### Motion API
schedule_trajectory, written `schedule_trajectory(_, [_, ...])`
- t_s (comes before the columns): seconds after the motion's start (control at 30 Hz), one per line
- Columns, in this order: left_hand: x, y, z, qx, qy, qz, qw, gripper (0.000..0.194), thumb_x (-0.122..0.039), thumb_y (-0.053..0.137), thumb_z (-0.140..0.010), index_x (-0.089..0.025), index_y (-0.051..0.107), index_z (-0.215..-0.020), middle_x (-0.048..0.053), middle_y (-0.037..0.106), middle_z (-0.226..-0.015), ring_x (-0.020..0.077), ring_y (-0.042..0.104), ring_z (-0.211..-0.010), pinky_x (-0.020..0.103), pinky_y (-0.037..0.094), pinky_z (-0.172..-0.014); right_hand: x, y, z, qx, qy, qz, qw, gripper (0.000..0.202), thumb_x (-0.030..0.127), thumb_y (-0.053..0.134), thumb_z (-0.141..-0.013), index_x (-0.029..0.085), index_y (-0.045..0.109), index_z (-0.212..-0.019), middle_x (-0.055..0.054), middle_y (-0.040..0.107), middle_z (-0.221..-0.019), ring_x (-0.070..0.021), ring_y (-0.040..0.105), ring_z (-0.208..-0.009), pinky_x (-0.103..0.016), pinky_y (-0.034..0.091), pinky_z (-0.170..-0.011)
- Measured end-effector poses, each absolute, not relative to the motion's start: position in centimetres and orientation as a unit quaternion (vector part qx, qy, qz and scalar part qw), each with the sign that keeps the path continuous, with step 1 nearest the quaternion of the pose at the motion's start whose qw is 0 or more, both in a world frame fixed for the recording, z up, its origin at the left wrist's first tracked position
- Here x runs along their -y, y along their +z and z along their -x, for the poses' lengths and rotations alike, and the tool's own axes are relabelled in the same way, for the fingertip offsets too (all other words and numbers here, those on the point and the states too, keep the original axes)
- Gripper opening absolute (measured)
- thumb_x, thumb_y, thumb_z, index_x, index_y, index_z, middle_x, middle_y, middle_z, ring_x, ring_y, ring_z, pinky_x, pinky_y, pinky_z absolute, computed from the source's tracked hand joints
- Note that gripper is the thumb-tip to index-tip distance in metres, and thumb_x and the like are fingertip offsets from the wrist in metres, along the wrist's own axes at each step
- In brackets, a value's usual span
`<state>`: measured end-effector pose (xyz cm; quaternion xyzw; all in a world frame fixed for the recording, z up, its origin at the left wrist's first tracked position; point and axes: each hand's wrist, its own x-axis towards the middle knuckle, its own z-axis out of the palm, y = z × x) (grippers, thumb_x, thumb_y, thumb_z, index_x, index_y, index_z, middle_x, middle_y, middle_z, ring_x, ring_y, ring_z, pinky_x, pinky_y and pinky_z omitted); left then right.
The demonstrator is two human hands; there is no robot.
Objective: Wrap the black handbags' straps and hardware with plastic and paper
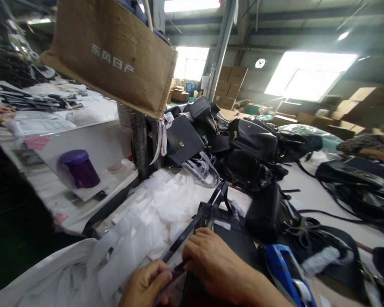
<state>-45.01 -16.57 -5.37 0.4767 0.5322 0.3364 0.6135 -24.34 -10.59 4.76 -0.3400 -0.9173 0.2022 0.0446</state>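
Observation:
A black handbag point(237, 238) with upright handles lies at the bottom centre, close to me. My left hand point(147, 283) pinches an edge of it between thumb and fingers at the bottom of the view. Just to the right, my right hand point(211, 262) has its fingers curled over the bag near a dark strap point(182, 238) that runs up to the handles. Both hands nearly meet, and what lies under the right fingers is partly hidden. Beside my right forearm rests a blue tape dispenser point(283, 273). Black-handled scissors point(302, 230) lie beyond it.
White wrapping sheets point(160, 200) heap up on the left. Several black bags point(256, 138) are piled ahead. A brown cloth bag point(115, 55) hangs from above near a post point(141, 145). A purple container point(80, 168) stands at left. Another person's arm point(377, 154) shows at right.

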Motion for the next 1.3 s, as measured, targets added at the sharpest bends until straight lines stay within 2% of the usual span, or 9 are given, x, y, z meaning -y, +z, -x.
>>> schedule_trajectory(0.2, [16.3,-4.4,45.7,-0.558,0.338,-0.570,0.499,0.037,-0.046,0.043,-0.093,-0.021,0.068,-0.082,0.005,0.066,-0.089,0.0222,0.062,-0.089,0.030,0.046,-0.082,9.9,4.2,25.1,0.907,0.206,0.365,0.038,0.004,0.025,0.061,-0.088,0.021,0.061,-0.088,0.000,0.065,-0.089,-0.0167,0.058,-0.088,-0.029,0.034,-0.081])
schedule_trajectory(0.33, [15.7,-5.7,46.0,-0.593,0.361,-0.575,0.433,0.031,-0.044,0.049,-0.090,-0.024,0.072,-0.083,0.007,0.053,-0.133,0.0265,0.047,-0.125,0.036,0.035,-0.106,9.3,4.1,25.4,0.900,0.211,0.381,0.024,0.005,0.024,0.064,-0.086,0.022,0.065,-0.091,0.000,0.064,-0.093,-0.0162,0.058,-0.087,-0.027,0.035,-0.074])
schedule_trajectory(0.43, [15.1,-6.6,46.0,-0.601,0.366,-0.552,0.448,0.030,-0.044,0.052,-0.088,-0.025,0.073,-0.082,0.006,0.045,-0.144,0.0271,0.040,-0.132,0.038,0.030,-0.111,8.7,3.9,25.7,0.905,0.198,0.377,0.008,0.007,0.025,0.066,-0.085,0.023,0.067,-0.091,-0.001,0.065,-0.093,-0.0175,0.059,-0.087,-0.028,0.035,-0.073])
schedule_trajectory(0.57, [14.7,-6.7,45.7,-0.589,0.366,-0.497,0.521,0.027,-0.042,0.057,-0.086,-0.022,0.075,-0.082,0.009,0.062,-0.127,0.0276,0.052,-0.121,0.036,0.034,-0.106,8.1,3.4,26.2,0.913,0.180,0.364,-0.017,0.008,0.026,0.063,-0.086,0.022,0.067,-0.092,-0.003,0.065,-0.092,-0.0192,0.059,-0.086,-0.029,0.036,-0.074])
schedule_trajectory(0.7, [14.6,-7.2,45.5,-0.547,0.401,-0.427,0.598,0.025,-0.038,0.063,-0.082,-0.018,0.076,-0.089,0.009,0.073,-0.101,0.0273,0.063,-0.100,0.033,0.045,-0.091,7.8,2.7,26.3,0.918,0.166,0.360,-0.027,0.009,0.028,0.063,-0.086,0.022,0.068,-0.091,-0.003,0.065,-0.090,-0.0197,0.060,-0.085,-0.030,0.038,-0.075])
schedule_trajectory(0.9, [14.2,-8.3,45.2,-0.554,0.412,-0.383,0.614,0.024,-0.038,0.073,-0.073,-0.014,0.075,-0.073,0.010,0.073,-0.101,0.0271,0.064,-0.095,0.032,0.044,-0.086,7.6,1.8,26.3,0.919,0.168,0.355,-0.036,0.011,0.029,0.063,-0.086,0.022,0.068,-0.093,-0.004,0.064,-0.092,-0.0203,0.059,-0.088,-0.031,0.039,-0.077])
schedule_trajectory(1.03, [14.0,-8.3,44.9,-0.554,0.399,-0.388,0.619,0.025,-0.038,0.074,-0.071,-0.013,0.074,-0.072,0.007,0.073,-0.083,0.0234,0.063,-0.080,0.030,0.044,-0.074,7.2,1.4,26.6,0.927,0.167,0.334,-0.037,0.011,0.026,0.061,-0.086,0.020,0.069,-0.091,-0.007,0.064,-0.099,-0.0212,0.058,-0.095,-0.031,0.040,-0.081])
schedule_trajectory(1.13, [14.1,-8.7,44.8,-0.565,0.398,-0.380,0.615,0.024,-0.037,0.074,-0.071,-0.013,0.072,-0.070,0.002,0.068,-0.067,0.0183,0.057,-0.066,0.028,0.040,-0.064,6.7,1.1,26.8,0.931,0.158,0.323,-0.061,0.009,0.026,0.063,-0.083,0.020,0.069,-0.087,-0.006,0.066,-0.094,-0.0207,0.059,-0.089,-0.030,0.040,-0.076])
schedule_trajectory(1.3, [14.4,-9.3,45.0,-0.574,0.413,-0.375,0.599,0.019,-0.033,0.072,-0.073,-0.014,0.068,-0.076,0.000,0.066,-0.070,0.0172,0.057,-0.067,0.027,0.040,-0.064,5.9,0.6,27.1,0.926,0.146,0.340,-0.077,0.012,0.029,0.067,-0.080,0.022,0.069,-0.089,-0.004,0.068,-0.090,-0.0205,0.063,-0.083,-0.029,0.039,-0.070])
